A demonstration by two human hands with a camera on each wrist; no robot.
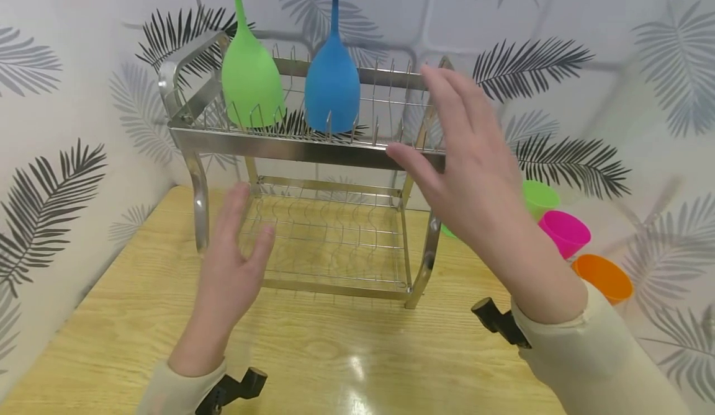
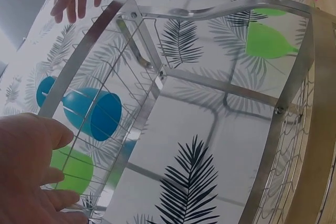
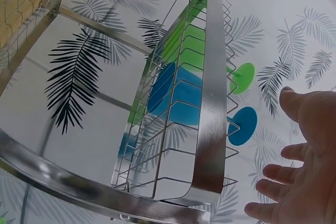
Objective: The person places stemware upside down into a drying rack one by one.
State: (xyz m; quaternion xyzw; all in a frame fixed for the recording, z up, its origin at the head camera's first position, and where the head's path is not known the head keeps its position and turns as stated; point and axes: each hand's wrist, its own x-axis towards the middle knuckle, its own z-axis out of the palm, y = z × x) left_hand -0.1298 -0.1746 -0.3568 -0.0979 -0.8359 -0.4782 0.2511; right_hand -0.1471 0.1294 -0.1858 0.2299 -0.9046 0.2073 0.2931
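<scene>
A two-tier metal dish rack stands on the wooden table. On its upper tier, a green goblet and a blue goblet stand upside down, side by side, bases up. My right hand is spread at the right end of the upper tier, holding nothing; whether the thumb touches the front rail I cannot tell. The left hand is raised before the rack's left side near the lower tier, fingers extended and nothing held. In the right wrist view, the right hand is apart from the rack's bars.
To the right of the rack, behind my right forearm, are green, pink and orange cups. Another bit of green shows beside the rack's right leg. A leaf-patterned wall covering rises close behind the rack.
</scene>
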